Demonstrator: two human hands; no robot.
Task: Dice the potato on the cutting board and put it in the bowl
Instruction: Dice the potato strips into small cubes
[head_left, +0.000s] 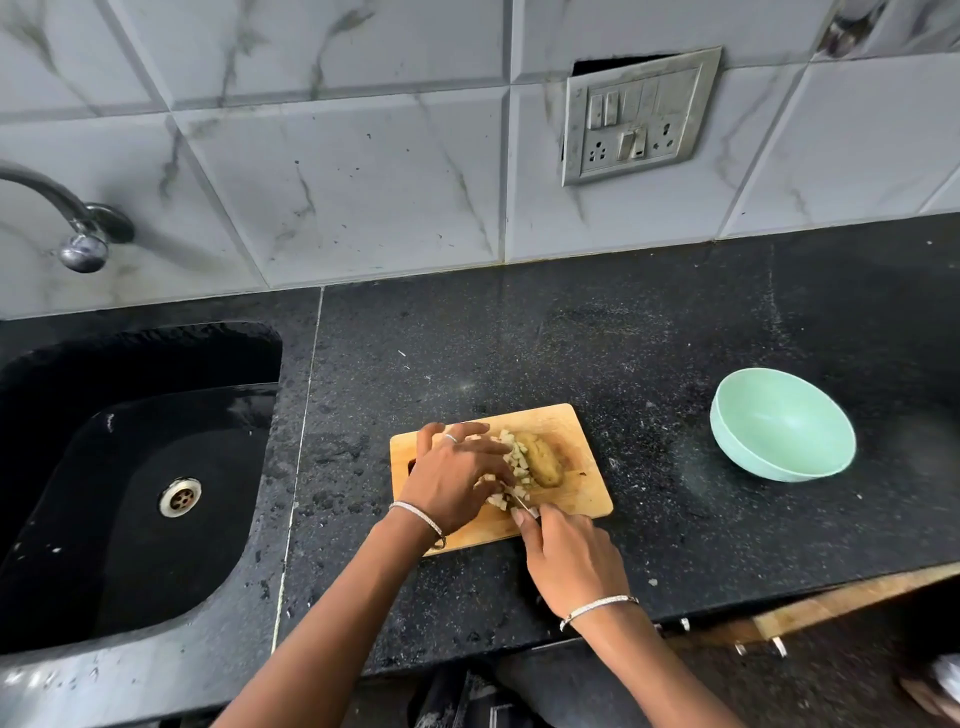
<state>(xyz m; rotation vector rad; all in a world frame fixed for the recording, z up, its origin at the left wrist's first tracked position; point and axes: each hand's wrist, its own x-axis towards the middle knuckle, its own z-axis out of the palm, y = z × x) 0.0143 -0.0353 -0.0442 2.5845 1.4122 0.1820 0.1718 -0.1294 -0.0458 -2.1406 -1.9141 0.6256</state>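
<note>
A wooden cutting board (571, 421) lies on the black counter. On it sit a pile of small diced potato pieces (517, 462) and an uncut potato half (540, 460), skin side up. My left hand (457, 478) rests over the left part of the pile, fingers curved on the pieces. My right hand (569, 561) grips a knife (522, 503) at the board's near edge; only a short bit of blade shows, pointing into the dice. A mint green bowl (782, 423) stands empty to the right of the board.
A black sink (130, 483) with a metal drain (179, 497) is sunk into the counter at the left, with a tap (78, 228) above it. A switch and socket plate (639, 117) sits on the tiled wall. The counter's front edge runs just under my wrists.
</note>
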